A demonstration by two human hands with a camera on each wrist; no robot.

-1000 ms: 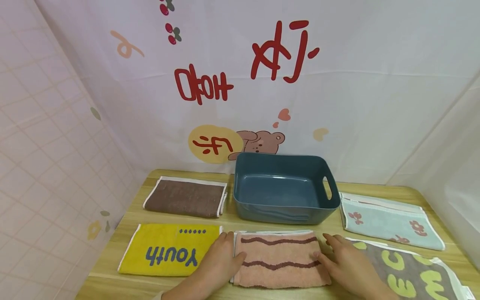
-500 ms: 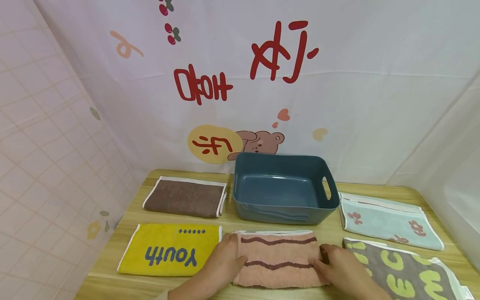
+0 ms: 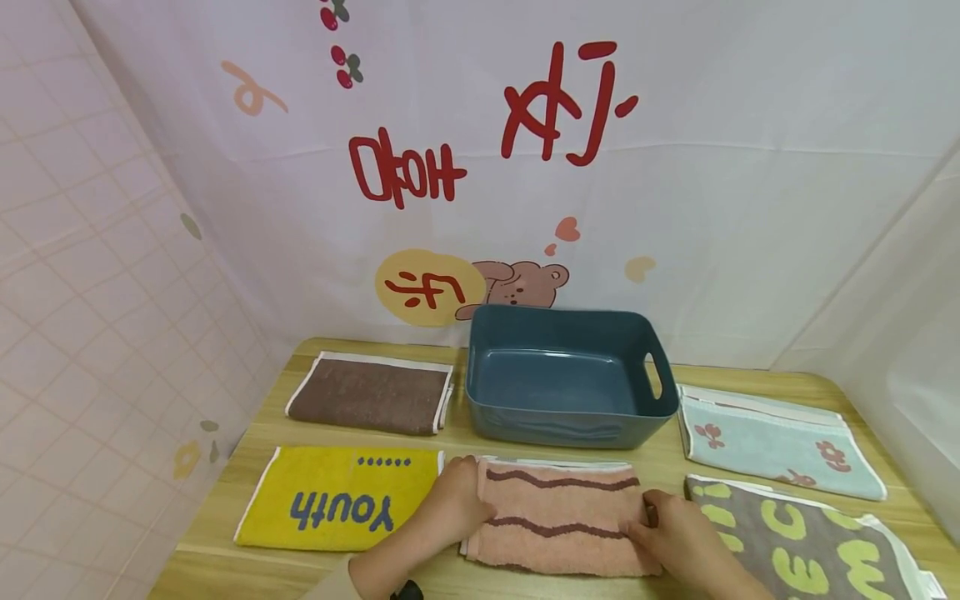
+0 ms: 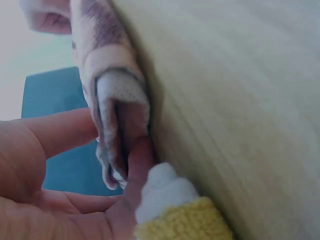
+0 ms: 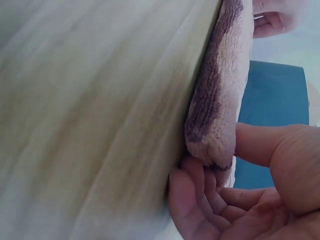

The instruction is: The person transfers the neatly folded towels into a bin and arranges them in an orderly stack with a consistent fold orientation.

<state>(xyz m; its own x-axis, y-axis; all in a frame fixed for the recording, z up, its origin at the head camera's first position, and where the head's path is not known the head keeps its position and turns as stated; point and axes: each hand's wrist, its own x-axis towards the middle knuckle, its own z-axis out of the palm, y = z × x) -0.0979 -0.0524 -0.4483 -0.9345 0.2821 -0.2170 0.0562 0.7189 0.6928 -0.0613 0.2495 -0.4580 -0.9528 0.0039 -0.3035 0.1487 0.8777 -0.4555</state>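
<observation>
A folded pink towel [image 3: 558,504] with wavy dark-red stripes lies on the table in front of the basket. My left hand [image 3: 454,510] pinches its left end. In the left wrist view the thumb presses the top face, while a finger [image 4: 140,160] reaches into the layered fold. At the opposite end, my right hand [image 3: 681,533] grips the towel, thumb [image 5: 257,142] on top and curled fingers [image 5: 187,192] at the lower edge. The layers under the pink face show whitish in the left wrist view.
Behind the towel stands a blue-green plastic basket [image 3: 573,425]. Folded towels flank it: brown [image 3: 371,396] and yellow [image 3: 337,500] on the left, light blue [image 3: 780,446] and grey-green [image 3: 806,542] on the right. A printed white curtain [image 3: 720,208] hangs behind the wooden table [image 3: 247,575].
My right hand has moved left and closed its fingers at the pink towel's right edge. My left hand has shifted slightly up and right, and the towel's left end has moved a little with it.
</observation>
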